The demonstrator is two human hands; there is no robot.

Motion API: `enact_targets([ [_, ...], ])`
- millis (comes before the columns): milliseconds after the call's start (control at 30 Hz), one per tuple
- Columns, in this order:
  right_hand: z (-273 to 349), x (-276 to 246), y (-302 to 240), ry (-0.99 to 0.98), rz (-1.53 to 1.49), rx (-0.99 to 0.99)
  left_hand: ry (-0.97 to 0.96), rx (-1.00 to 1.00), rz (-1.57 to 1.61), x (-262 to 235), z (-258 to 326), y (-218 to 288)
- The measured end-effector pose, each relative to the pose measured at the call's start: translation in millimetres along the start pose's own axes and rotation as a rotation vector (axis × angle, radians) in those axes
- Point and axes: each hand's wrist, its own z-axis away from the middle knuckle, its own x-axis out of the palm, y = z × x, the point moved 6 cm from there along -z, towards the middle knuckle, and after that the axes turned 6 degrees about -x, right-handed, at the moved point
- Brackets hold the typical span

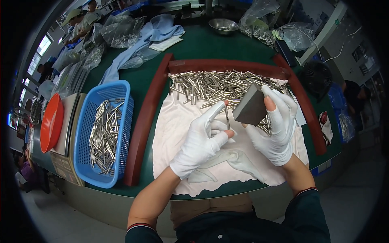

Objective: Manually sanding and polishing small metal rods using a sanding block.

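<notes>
My left hand (201,139), in a white glove with bare fingertips, pinches a slim metal pin (227,117) upright between thumb and forefinger. Just to its right, my right hand (276,128), gloved the same way, grips a dark grey rectangular block (250,105) by its edges, tilted toward the pin. I cannot tell whether pin and block touch. Behind both hands, a heap of loose metal pins (210,87) lies on a pale pink cloth (170,152). A crumpled white cloth (233,160) rests below my hands.
Dark red bars (148,121) frame the cloth on three sides. On the left stand a blue basket (129,107) of metal pins and a red-orange bowl (52,123). A metal bowl (223,25), plastic bags (259,24) and a blue cloth (133,46) lie farther back. Other people sit at far left.
</notes>
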Motion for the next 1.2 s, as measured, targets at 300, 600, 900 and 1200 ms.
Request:
enact_targets([
  [300, 2.4, 0.1, -10.8, 0.043, -0.049, -0.051, -0.006, 0.051, -0.061, 1.1, -1.0, 1.9],
  [600, 5.5, 7.7, 5.0, -0.024, 0.038, 0.007, 0.036, 0.066, 0.012, 4.1, 5.2, 14.9],
  [900, 2.9, -1.3, -7.2, 0.033, -0.073, -0.040, 0.040, 0.087, -0.081, 0.6, 1.2, 6.5],
  [1200, 6.1, 7.7, 1.7, -0.013, -0.014, -0.005, 0.059, 0.090, -0.038, 1.1, 2.2, 8.8],
])
